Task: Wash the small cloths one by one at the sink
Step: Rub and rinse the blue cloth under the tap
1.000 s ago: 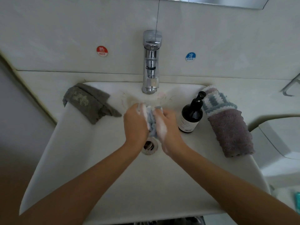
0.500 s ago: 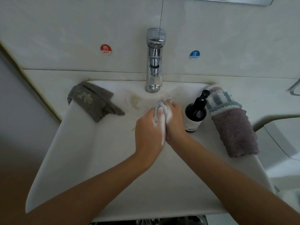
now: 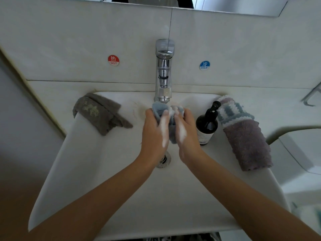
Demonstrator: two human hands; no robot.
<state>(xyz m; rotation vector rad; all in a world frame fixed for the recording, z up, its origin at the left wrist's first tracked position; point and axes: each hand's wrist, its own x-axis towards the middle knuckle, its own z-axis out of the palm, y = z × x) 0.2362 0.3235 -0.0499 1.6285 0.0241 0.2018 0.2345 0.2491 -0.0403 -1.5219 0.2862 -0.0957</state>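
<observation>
A white sink (image 3: pixel 97 171) juts out from a pale tiled wall (image 3: pixel 69 40), with a narrow pale ledge running behind it and the lower edge of a mirror (image 3: pixel 225 6) along the top of the view. A chrome tap (image 3: pixel 164 70) stands at the middle of the back rim, flanked on the wall by a red HOT sticker (image 3: pixel 113 60) to its left and a blue COLD sticker (image 3: pixel 204 65) to its right. Over the basin, just under the spout, the left hand (image 3: pixel 154 131) and right hand (image 3: pixel 185 131) hold a small blue-grey cloth (image 3: pixel 160 108) bunched between them, fingers curled round it and streaked with white lather. The drain (image 3: pixel 165 160) shows below the wrists. A grey cloth (image 3: pixel 99 113) lies draped over the sink's back left rim. On the right rim stands a dark pump soap bottle (image 3: pixel 207 124), and just beside it lie a mauve cloth (image 3: pixel 246 145) and a striped blue-and-white cloth (image 3: pixel 231 110) touching its far end. A curved white fixture (image 3: pixel 298 148) sits to the right of the sink.
</observation>
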